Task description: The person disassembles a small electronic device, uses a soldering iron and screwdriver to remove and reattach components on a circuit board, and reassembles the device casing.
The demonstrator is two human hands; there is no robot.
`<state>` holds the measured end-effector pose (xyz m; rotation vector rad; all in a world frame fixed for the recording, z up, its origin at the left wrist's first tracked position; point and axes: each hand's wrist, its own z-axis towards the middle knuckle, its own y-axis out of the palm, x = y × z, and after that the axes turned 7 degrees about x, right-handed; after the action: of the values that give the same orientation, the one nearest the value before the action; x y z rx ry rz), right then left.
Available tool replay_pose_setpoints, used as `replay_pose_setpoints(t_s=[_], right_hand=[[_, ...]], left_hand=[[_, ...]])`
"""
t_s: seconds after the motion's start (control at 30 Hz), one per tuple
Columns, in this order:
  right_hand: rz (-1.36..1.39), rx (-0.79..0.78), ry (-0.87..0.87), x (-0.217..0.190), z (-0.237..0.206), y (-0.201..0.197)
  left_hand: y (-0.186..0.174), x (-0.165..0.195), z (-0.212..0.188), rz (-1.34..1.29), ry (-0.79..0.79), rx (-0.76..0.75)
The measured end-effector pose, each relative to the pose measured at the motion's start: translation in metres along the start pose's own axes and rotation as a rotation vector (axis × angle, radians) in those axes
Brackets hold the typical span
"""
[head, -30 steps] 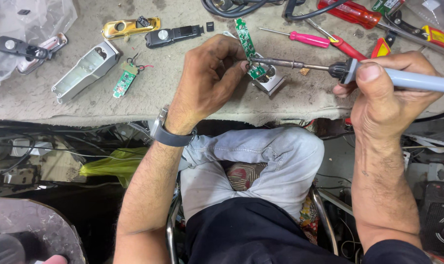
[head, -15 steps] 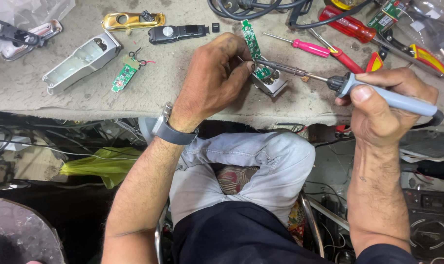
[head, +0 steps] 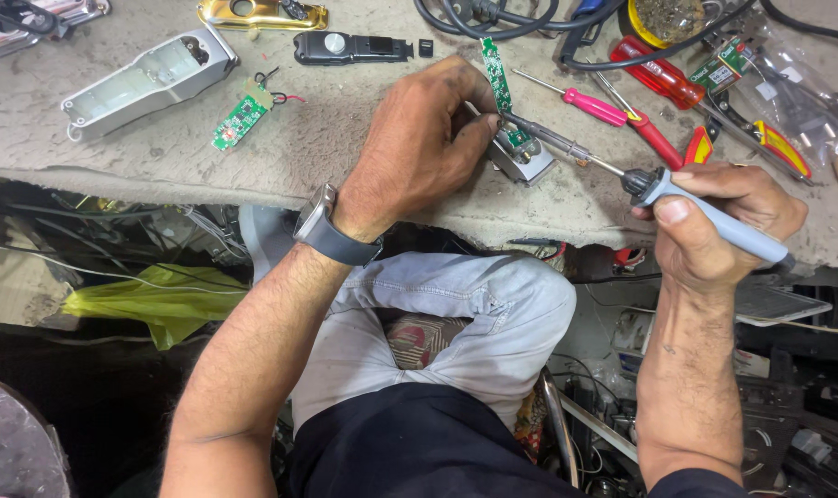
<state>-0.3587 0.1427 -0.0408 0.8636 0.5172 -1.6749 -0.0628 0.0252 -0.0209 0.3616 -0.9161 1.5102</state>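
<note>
- Since the earlier frames little is changed: the soldering iron (head: 714,221) is kept at the same joint, and the view is shifted slightly toward the work, so the shells at the far left are seen nearer the edge.
- The counter (head: 345,157), a worn grey slab, is spread with opened clipper parts: a silver housing shell (head: 147,81) at the left, a gold shell (head: 262,13) and a black cover (head: 354,47) at the back.
- A red screwdriver (head: 657,74) and a pink screwdriver (head: 576,102) are laid at the right, near coiled black cables (head: 493,20).
- The left hand (head: 419,148), with a watch on its wrist, is closed around a small metal block (head: 520,161) that carries a narrow green circuit board (head: 498,83), pinned near the counter's front edge.
- The right hand (head: 723,221) is clamped around the pale blue handle of the soldering iron, whose tip is set against the lower end of the board.
- A second small green board (head: 242,118) with loose wires lies apart, just beside the silver shell.
- The held circuit board is judged light, stiff and fragile; it is best gripped by its bare edges or by the block, away from the heated joint and fine parts.
</note>
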Motion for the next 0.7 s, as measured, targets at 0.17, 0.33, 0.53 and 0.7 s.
replay_pose_setpoints(t_s=[0.17, 0.33, 0.53, 0.7], right_hand=[[0.003, -0.018, 0.008, -0.0010, 0.0014, -0.0002], [0.016, -0.051, -0.017, 0.0014, 0.0045, -0.0020], [0.033, -0.047, -0.006, 0.0039, 0.0030, -0.0066], [0.038, -0.028, 0.016, 0.0019, 0.0039, -0.0069]], left_hand=[[0.0012, -0.0018, -0.0002, 0.016, 0.005, 0.008], [0.0020, -0.0007, 0.0001, 0.037, 0.005, 0.008], [0.0021, -0.0001, 0.0008, 0.031, -0.009, -0.004], [0.0024, -0.0013, 0.0015, 0.015, -0.001, 0.001]])
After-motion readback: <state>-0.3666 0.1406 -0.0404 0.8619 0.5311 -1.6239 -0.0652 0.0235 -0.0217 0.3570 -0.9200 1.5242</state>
